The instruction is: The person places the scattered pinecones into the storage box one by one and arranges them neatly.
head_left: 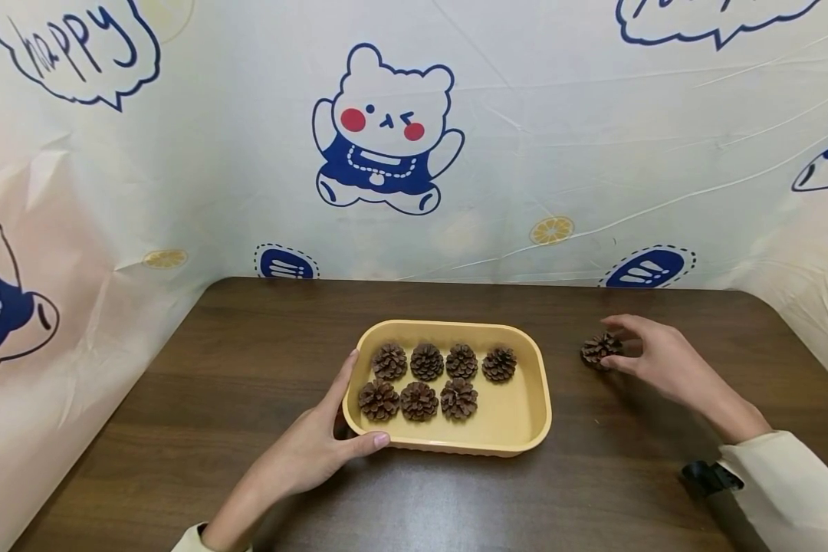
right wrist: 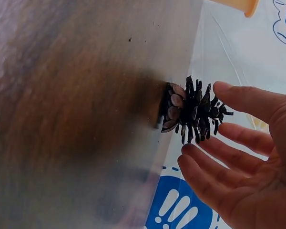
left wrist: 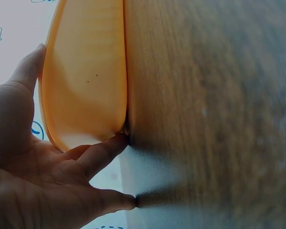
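Steadying the shallow yellow plastic tray [head_left: 534, 399] with an open left hand [head_left: 310, 452], the open right hand [head_left: 655, 356] nears a loose brown pinecone [head_left: 599, 349]; a gentle fingertip pinch suits its brittle scales.

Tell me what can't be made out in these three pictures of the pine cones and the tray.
- Left wrist view: the pine cones in the yellow tray are hidden; only its outer wall shows.
- Right wrist view: whether the right hand touches the loose pine cone is unclear; the tray is cut off by the top edge.
- Head view: the left hand covers the tray's near left corner.
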Demonstrator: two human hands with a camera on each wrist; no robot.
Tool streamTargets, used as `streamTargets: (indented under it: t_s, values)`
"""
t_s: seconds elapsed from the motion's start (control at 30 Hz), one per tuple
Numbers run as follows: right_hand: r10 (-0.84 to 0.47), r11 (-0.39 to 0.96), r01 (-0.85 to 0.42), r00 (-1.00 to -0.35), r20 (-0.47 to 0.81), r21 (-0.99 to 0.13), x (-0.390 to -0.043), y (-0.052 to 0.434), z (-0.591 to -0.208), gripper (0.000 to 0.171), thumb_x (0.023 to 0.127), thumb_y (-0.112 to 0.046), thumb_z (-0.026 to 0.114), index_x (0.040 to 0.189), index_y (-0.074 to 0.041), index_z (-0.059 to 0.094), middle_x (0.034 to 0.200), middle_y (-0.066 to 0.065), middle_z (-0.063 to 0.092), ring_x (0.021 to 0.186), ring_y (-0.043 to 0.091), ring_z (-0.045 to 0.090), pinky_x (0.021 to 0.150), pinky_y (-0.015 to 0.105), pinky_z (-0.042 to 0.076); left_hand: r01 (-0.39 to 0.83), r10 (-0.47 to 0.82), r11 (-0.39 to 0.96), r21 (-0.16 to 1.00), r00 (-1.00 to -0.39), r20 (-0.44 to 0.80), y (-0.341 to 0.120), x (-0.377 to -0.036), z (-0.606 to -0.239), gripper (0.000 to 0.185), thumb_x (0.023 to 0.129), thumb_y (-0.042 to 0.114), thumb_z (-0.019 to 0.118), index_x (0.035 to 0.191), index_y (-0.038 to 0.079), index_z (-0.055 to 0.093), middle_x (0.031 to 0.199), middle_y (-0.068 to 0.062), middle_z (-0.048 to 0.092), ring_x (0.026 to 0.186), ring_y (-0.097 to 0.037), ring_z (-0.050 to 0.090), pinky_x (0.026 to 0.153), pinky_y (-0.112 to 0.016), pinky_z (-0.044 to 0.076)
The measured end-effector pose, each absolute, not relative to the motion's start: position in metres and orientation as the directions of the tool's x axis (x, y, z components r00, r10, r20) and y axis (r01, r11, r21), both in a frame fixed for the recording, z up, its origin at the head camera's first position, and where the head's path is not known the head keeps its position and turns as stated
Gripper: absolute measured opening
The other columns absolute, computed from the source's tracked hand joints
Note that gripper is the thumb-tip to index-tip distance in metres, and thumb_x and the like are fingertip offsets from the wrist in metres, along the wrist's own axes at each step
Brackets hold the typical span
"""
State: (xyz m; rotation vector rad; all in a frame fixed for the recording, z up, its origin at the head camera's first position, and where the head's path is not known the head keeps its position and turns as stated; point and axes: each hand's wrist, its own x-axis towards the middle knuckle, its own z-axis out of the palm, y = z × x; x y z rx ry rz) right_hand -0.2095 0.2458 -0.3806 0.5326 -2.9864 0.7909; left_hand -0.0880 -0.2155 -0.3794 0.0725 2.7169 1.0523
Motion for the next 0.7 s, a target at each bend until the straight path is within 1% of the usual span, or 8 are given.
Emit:
streamTargets:
  t_s: [0.17, 0.3, 0.47, 0.6, 0.7]
  values:
    - [-0.313, 0.811, -0.317, -0.945, 0.093, -0.491, -0.2115, 0.2464, -0.3823, 0.053, 0.091, -0.017, 0.083, 0.133, 0.006, 0.062, 0.125, 0.033, 0.069, 0.110, 0.050, 0.069, 0.086, 0.059, 0.058, -0.025, 0.137, 0.743, 0.668, -0.973, -0.188, -0.2159, -0.0864, -0.3791, 0.118, 0.087, 0.057, 0.080, 0.168, 0.042, -0.005, 0.160, -0.031, 0.043, 0.132, -0.053, 0.056, 0.108, -0.072, 0.042]
    - [-0.304, 0.817, -0.310, -0.948, 0.094, -0.485, -0.2129, 0.2454, -0.3837, 0.049, 0.091, -0.019, 0.082, 0.130, 0.006, 0.064, 0.122, 0.031, 0.071, 0.108, 0.048, 0.071, 0.086, 0.059, 0.058, -0.032, 0.132, 0.742, 0.670, -0.972, -0.192, -0.2157, -0.0868, -0.3795, 0.118, 0.087, 0.058, 0.080, 0.168, 0.043, -0.004, 0.160, -0.031, 0.044, 0.133, -0.053, 0.056, 0.108, -0.071, 0.042]
    - [-0.288, 0.833, -0.294, -0.954, 0.086, -0.469, -0.2154, 0.2442, -0.3852, 0.051, 0.091, -0.023, 0.084, 0.128, 0.007, 0.064, 0.119, 0.032, 0.071, 0.105, 0.047, 0.071, 0.085, 0.060, 0.058, -0.041, 0.126, 0.737, 0.675, -0.972, -0.197, -0.2157, -0.0875, -0.3799, 0.117, 0.087, 0.058, 0.080, 0.168, 0.043, -0.003, 0.159, -0.030, 0.045, 0.133, -0.051, 0.056, 0.109, -0.071, 0.042]
    - [-0.275, 0.843, -0.282, -0.958, 0.084, -0.459, -0.2163, 0.2429, -0.3851, 0.053, 0.091, -0.026, 0.084, 0.126, 0.008, 0.065, 0.113, 0.031, 0.073, 0.102, 0.046, 0.072, 0.085, 0.060, 0.057, -0.044, 0.122, 0.738, 0.673, -0.973, -0.197, -0.2155, -0.0879, -0.3796, 0.116, 0.087, 0.059, 0.080, 0.167, 0.046, -0.004, 0.159, -0.031, 0.044, 0.133, -0.053, 0.056, 0.109, -0.071, 0.041]
    - [-0.266, 0.844, -0.275, -0.960, 0.085, -0.460, -0.2162, 0.2420, -0.3847, 0.050, 0.091, -0.027, 0.084, 0.122, 0.008, 0.066, 0.107, 0.029, 0.075, 0.099, 0.043, 0.073, 0.085, 0.059, 0.057, -0.044, 0.121, 0.741, 0.670, -0.973, -0.198, -0.2156, -0.0880, -0.3795, 0.116, 0.087, 0.059, 0.079, 0.167, 0.047, -0.004, 0.160, -0.031, 0.043, 0.132, -0.055, 0.055, 0.109, -0.072, 0.041]
